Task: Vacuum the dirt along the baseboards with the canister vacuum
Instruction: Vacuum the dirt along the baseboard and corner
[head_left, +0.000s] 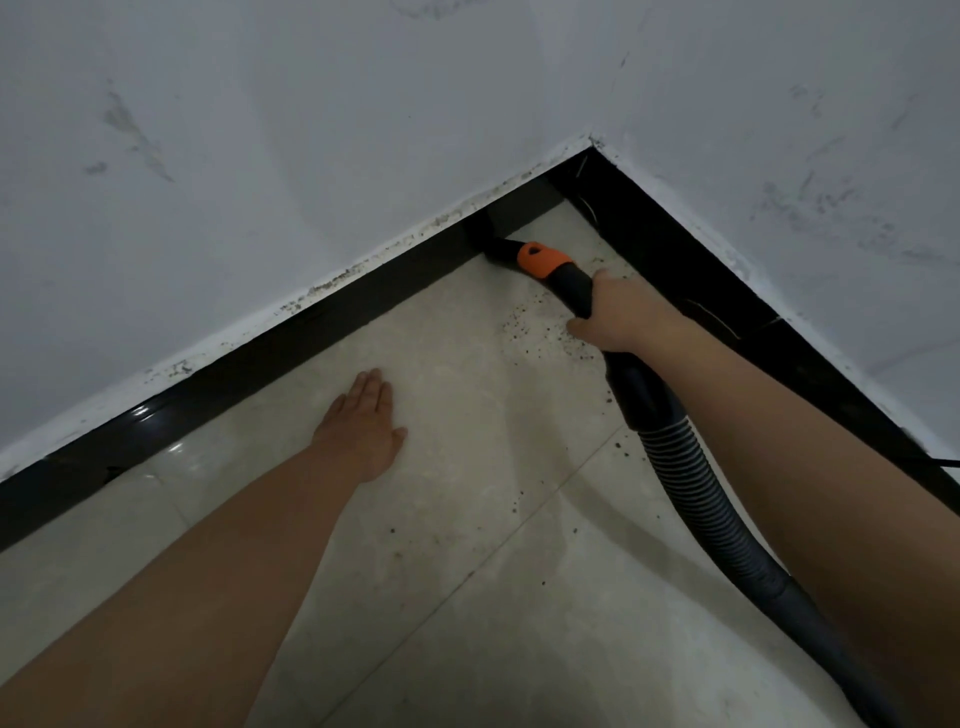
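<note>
Gripping vacuum handle (574, 288) w/ right hand (618, 312), nozzle (501, 250) touching baseboard (322, 332) near floor corner; pressing left hand (363, 426) flat, fingers together, on floor (467, 519).

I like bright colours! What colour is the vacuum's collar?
Orange collar, seen in the head view.

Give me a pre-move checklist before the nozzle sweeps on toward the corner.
1. Right hand grips the vacuum handle: ok.
2. Nozzle tip against the black baseboard: ok.
3. Left hand flat on the floor tile, away from the nozzle: ok.
4. Dirt specks remain near the right hand: not ok.
5. Hose free of kinks where visible: ok.
6. Suction running: cannot tell.
</note>
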